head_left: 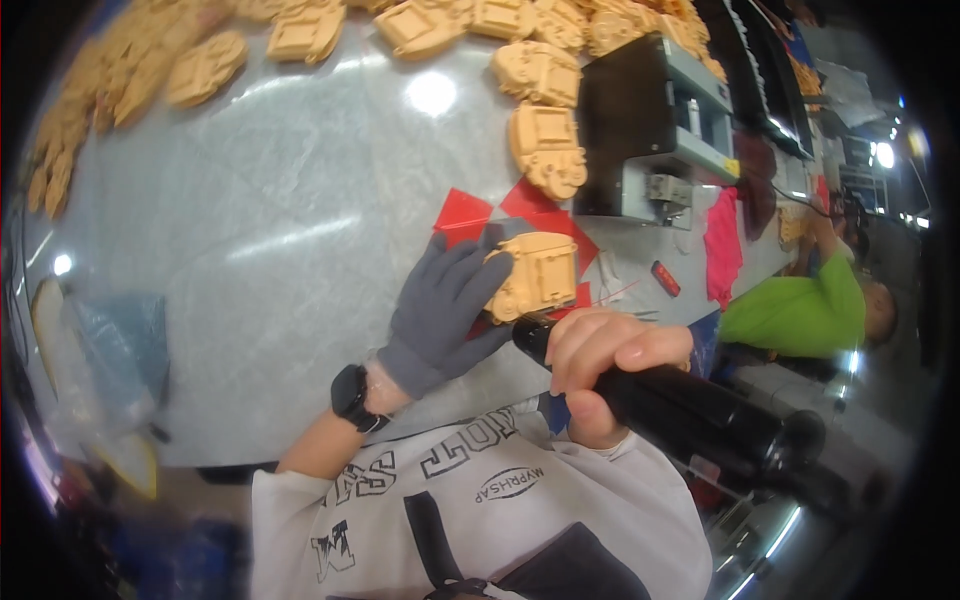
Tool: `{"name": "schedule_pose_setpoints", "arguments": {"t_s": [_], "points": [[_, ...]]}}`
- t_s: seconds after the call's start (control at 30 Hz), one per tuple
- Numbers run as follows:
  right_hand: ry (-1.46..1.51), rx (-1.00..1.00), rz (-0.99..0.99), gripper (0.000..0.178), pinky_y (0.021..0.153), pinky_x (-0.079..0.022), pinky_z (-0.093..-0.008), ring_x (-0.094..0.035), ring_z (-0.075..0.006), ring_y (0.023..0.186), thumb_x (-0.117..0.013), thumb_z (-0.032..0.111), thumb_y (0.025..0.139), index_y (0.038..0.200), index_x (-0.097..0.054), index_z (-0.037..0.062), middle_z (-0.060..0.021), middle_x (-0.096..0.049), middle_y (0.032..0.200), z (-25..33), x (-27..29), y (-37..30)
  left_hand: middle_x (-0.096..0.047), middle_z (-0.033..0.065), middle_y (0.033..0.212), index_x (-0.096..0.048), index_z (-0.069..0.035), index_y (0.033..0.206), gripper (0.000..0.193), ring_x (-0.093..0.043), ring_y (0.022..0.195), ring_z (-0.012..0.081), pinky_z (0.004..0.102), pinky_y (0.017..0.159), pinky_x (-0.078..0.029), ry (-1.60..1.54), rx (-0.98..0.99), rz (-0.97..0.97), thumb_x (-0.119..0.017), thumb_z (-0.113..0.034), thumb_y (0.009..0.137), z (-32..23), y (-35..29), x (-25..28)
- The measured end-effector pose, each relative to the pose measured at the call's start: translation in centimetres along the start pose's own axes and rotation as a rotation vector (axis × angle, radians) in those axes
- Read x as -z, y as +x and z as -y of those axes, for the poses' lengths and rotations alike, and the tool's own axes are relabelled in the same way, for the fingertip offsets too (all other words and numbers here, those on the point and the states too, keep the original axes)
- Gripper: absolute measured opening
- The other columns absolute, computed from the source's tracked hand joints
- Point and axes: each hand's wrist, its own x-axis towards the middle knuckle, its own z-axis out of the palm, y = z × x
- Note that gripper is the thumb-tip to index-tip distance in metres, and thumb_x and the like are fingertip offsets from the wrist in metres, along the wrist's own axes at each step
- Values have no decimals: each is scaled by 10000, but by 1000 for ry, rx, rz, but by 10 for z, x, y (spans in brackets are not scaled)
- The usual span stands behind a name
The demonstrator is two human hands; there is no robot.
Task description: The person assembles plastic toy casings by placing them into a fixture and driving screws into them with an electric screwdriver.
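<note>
My left hand [440, 312], in a grey glove with a black watch at the wrist, is closed around the left side of a tan moulded plastic part [543, 272]. The part has a raised rectangular frame and is held over red sheets [463, 214] on the grey table. My bare right hand [615, 362] is wrapped round a thick black cylindrical tool that looks like a heat gun [690, 412]. Its narrow nozzle points at the part's lower edge; whether it touches cannot be made out. The glove's fingertips are partly hidden behind the part.
Several similar tan parts [548, 150] line the far side of the grey table [260, 260]. A black and grey machine [650, 130] stands at the right, near a pink cloth [722, 245] and a small red object [665, 279]. A co-worker in a green sleeve [800, 312] sits farther right.
</note>
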Motion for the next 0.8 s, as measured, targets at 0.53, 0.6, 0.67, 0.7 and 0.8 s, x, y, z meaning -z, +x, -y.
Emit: {"name": "schedule_pose_setpoints", "arguments": {"t_s": [0.53,0.6,0.67,0.7,0.8], "points": [[-372,97,-918,367,580,-411,-284,-475,-135,520,-557,-24,730,1072,-424,-38,-62,-508,640,13,115,33,-548,153,1126,-440,-36,1232,657,-507,1073,368,537,1000,-324,44,49,-43,-734,-227,676,-13,2,-3],[-295,94,-856,403,579,-404,-316,-462,-139,513,-554,12,725,1105,-420,0,-47,-475,643,19,102,13,-547,153,1129,-435,-30,1235,666,-507,1074,368,535,996,-329,51,59,-34,-735,-230,676,-12,2,-2],[-133,119,-722,421,578,-400,-337,-464,-152,513,-548,31,729,1125,-408,31,-47,-463,645,30,81,-1,-543,156,1140,-419,-17,1245,693,-508,1073,370,529,993,-336,7,36,-74,-742,-231,670,-12,2,-5],[-64,137,-631,427,577,-398,-345,-468,-160,515,-545,40,733,1135,-399,45,-50,-461,645,34,66,0,-543,156,1140,-419,-17,1245,693,-508,1073,370,529,993,-336,8,48,-69,-742,-231,670,-13,1,-8],[-23,144,-338,458,565,-427,-336,-477,-175,504,-575,-16,720,1113,-351,60,-68,-482,647,27,28,19,-539,160,1152,-406,-8,1252,718,-508,1072,373,518,989,-345,-38,73,-156,-751,-222,660,-11,-4,-11]]}}
